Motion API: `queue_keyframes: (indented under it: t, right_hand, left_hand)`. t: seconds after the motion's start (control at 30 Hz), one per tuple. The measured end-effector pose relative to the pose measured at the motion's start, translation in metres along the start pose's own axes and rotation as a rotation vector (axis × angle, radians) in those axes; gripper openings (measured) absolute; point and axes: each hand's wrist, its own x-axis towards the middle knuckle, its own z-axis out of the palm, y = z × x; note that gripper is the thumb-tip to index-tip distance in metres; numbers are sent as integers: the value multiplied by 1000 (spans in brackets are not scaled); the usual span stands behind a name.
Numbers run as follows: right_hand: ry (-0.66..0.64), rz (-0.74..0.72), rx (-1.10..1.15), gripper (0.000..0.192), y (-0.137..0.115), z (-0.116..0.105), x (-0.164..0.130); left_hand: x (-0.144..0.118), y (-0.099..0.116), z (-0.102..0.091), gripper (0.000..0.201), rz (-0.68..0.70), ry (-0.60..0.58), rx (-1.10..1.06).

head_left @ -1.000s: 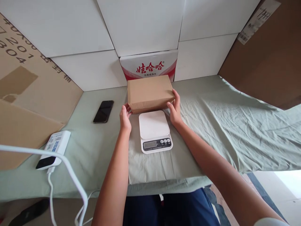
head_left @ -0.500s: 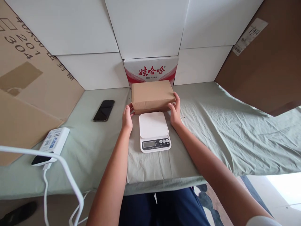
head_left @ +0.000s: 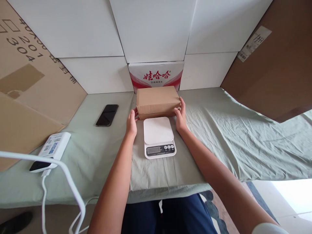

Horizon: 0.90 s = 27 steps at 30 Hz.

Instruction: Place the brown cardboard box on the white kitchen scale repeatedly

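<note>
Both bare forearms reach forward from the bottom of the view, nearly straight and converging toward the middle. The left hand (head_left: 131, 123) stands on edge, palm turned inward, fingers pointing forward and lightly curled. The right hand (head_left: 181, 115) mirrors it, palm facing left, thumb on top, fingers extended. The two palms face each other, well apart, wrists level.

The plain brown cardboard box (head_left: 158, 101) I hold is closed, a flat rectangle lying level with its long side across me. It sits on the green cloth just behind the white scale, in front of the red-and-white carton.
</note>
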Motion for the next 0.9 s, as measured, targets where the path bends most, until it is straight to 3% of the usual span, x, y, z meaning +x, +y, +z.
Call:
queue_keyframes:
  t: [0.43, 0.6, 0.9]
  right_hand:
    - [17, 37, 15, 67, 10, -1, 1]
    - [-12, 14, 31, 68, 8, 0, 1]
    - [-34, -218, -63, 84, -6, -7, -15]
  left_hand:
    - [0, -1, 0, 80, -12, -20, -9]
    - [-4, 1, 1, 87, -58, -103, -7]
    - [-19, 17, -2, 84, 150, -89, 12]
